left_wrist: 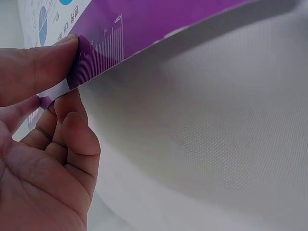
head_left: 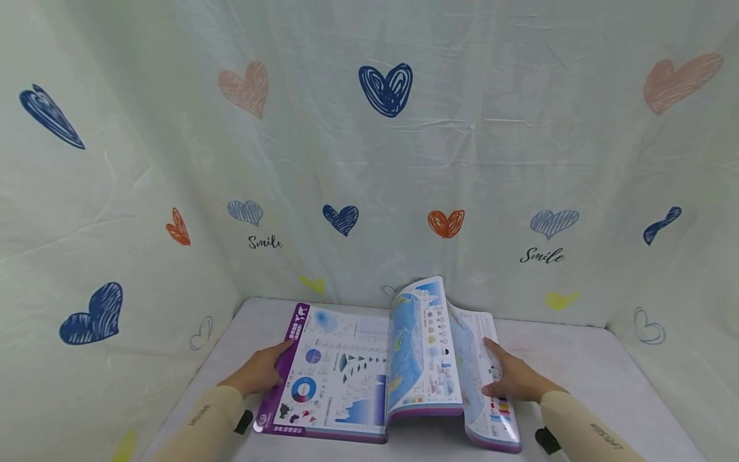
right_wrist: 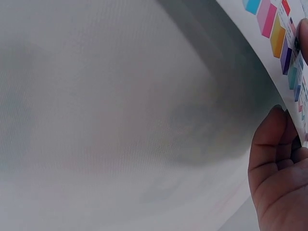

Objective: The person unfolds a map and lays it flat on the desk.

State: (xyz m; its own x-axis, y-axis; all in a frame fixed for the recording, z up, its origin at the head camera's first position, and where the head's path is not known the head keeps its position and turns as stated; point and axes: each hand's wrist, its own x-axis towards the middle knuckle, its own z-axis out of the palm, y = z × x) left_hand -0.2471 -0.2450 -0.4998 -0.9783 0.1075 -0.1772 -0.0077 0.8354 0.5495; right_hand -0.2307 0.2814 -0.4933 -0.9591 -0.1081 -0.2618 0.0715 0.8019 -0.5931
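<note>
An open map booklet [head_left: 352, 333] with purple edges, charts and coloured diagrams lies across the white table. Between its two sides a middle leaf [head_left: 433, 346] stands raised and curved, showing a blue map. On the purple left border my left hand [head_left: 262, 371] grips the booklet; the left wrist view shows the thumb [left_wrist: 43, 72] on top, curled fingers beneath and a printed ruler scale beside them. My right hand [head_left: 516, 377] holds the right-hand page [head_left: 499, 423] by its outer edge. In the right wrist view, curled fingers [right_wrist: 269, 144] sit under that page, the thumb mostly cut off.
The white table [head_left: 571, 359] extends on both sides of the booklet. Behind it and at both sides hangs a pale curtain [head_left: 398, 160] printed with hearts and the word "Smile". The leaf's top reaches up in front of the back curtain.
</note>
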